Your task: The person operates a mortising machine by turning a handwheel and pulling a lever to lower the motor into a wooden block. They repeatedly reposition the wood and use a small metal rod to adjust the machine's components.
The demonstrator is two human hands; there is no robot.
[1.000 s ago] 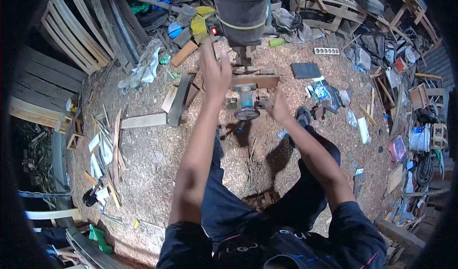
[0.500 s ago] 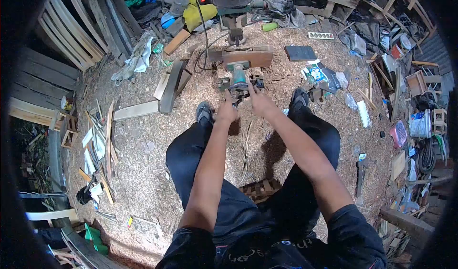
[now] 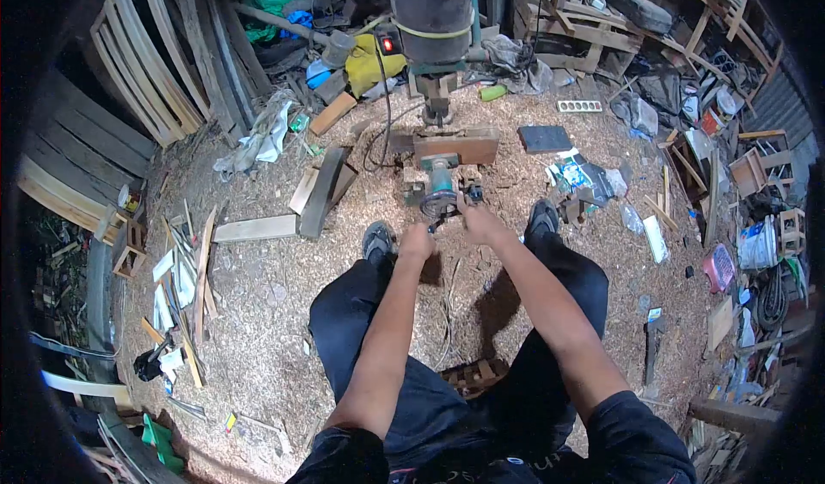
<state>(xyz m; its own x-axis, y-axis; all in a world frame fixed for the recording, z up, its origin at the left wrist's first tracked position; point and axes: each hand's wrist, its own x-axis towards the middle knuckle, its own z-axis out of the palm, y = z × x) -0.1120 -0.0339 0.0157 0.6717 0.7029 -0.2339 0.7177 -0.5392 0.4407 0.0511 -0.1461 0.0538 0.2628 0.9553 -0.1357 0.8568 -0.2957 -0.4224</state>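
Note:
A teal vise-like fixture (image 3: 441, 179) with a dark round handwheel (image 3: 439, 203) sits low in front of me, between my feet. My left hand (image 3: 418, 241) is closed just below the wheel, at a short dark handle (image 3: 440, 224); its fingertips are partly hidden. On the wheel's right side, my right hand (image 3: 483, 225) is closed with a finger along the rim. Behind the fixture a brown wooden board (image 3: 455, 147) stands on edge. Above it hangs the drill press head (image 3: 432, 20), its chuck (image 3: 438, 110) over the board.
Wood shavings cover the floor. A wooden plank (image 3: 323, 192) and a pale board (image 3: 256, 229) lie left. A dark slab (image 3: 544, 139) and a white power strip (image 3: 579, 106) lie right. A black cable (image 3: 384, 127) loops beside the machine. A red switch (image 3: 388, 44) glows.
The view has shifted, so the machine and wheel appear lower and slightly to the right. My left hand now sits lower against the wheel, while my right hand stays at its right side.

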